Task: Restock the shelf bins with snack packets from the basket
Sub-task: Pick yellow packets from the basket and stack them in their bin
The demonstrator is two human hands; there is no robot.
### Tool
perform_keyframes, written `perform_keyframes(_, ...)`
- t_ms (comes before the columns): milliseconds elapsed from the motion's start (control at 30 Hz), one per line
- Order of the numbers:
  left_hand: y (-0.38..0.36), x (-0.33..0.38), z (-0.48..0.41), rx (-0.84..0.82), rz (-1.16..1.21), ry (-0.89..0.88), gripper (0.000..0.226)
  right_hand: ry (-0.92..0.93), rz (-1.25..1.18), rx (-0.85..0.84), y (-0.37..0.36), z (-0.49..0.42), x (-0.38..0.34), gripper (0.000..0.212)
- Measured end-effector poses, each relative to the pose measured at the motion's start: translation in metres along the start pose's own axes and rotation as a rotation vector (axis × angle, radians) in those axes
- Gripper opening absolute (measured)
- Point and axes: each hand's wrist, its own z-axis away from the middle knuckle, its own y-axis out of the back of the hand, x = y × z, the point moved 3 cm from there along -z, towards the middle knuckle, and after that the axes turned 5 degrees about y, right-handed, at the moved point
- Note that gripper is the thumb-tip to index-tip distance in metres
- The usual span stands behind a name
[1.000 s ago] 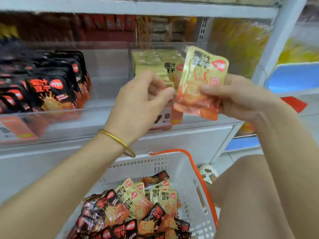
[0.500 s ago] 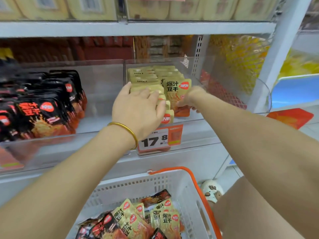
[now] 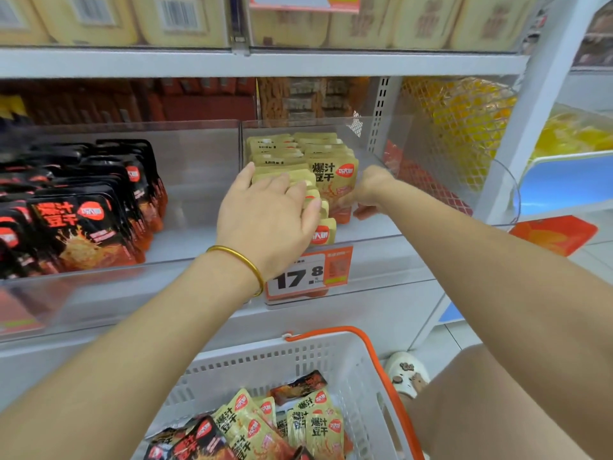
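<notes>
**Desk:** What had changed around the price tag (image 3: 308, 275)?

**Photographer:** Far left of the tag, the black packets (image 3: 83, 220) stood in their rows, no hand on them. Just above and left of the tag, the left hand (image 3: 268, 214) had come down from mid-air onto the left row of yellow packets (image 3: 272, 151). Its fingers lay flat and relaxed across the tops, pressing the row back and gripping nothing.

**Desk:** And the packet held up a second earlier?

**Photographer:** It was inside the clear bin (image 3: 381, 227), directly above the tag, upright as the front packet (image 3: 335, 177) of the right row. Above and right of the tag, the right hand (image 3: 368, 190) was still on it, fingers curled about its lower corner.

**Desk:** So that was one more stocked?

**Photographer:** All but released, I judged. Below the tag, the basket (image 3: 360, 386) held more snack packets (image 3: 315, 429), yellow and black, so the restocking had a good way to run.
</notes>
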Motion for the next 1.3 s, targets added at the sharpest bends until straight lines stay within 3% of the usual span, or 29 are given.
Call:
perform_keyframes(167,0.022,-0.004,0.029,0.351,0.209,-0.102,0.043,0.195,-0.022,0.192,0.037,0.054,-0.015,0.038)
perform_keyframes(267,0.026,-0.007,0.079,0.409,0.367,-0.164,0.032,0.386,-0.142,0.013,0.029,0.121,-0.019,0.024)
perform_keyframes(334,0.005,-0.008,0.114,0.297,0.385,-0.206,0.029,0.401,-0.016,-0.239,-0.008,0.147,-0.008,0.014)
perform_keyframes(467,-0.068,-0.021,0.159,-0.054,0.270,-0.209,0.029,0.162,0.506,-0.784,-0.125,0.143,0.052,0.011)
perform_keyframes(567,-0.104,-0.029,0.171,-0.236,0.241,-0.159,0.033,0.193,0.828,-0.946,-0.201,0.125,0.113,0.025)
perform_keyframes(668,-0.122,-0.027,0.175,-0.321,0.231,-0.150,0.035,0.183,0.846,-0.864,-0.254,0.114,0.176,0.023)
perform_keyframes(768,-0.133,-0.025,0.180,-0.356,0.246,-0.148,0.035,0.130,0.863,-0.750,-0.289,0.117,0.234,0.056)
perform_keyframes(868,-0.140,-0.028,0.185,-0.399,0.253,-0.138,0.033,0.120,0.906,-0.662,-0.307,0.127,0.263,0.050)
perform_keyframes(1068,-0.146,-0.030,0.181,-0.436,0.242,-0.105,0.034,0.136,1.030,-0.577,-0.303,0.126,0.261,0.048)
perform_keyframes(1202,-0.149,-0.029,0.180,-0.488,0.267,-0.076,0.038,0.110,0.862,-0.674,-0.283,0.117,0.227,0.034)
perform_keyframes(1302,-0.151,-0.030,0.181,-0.640,0.316,0.009,0.030,0.196,0.804,-0.681,-0.257,0.114,0.182,0.034)
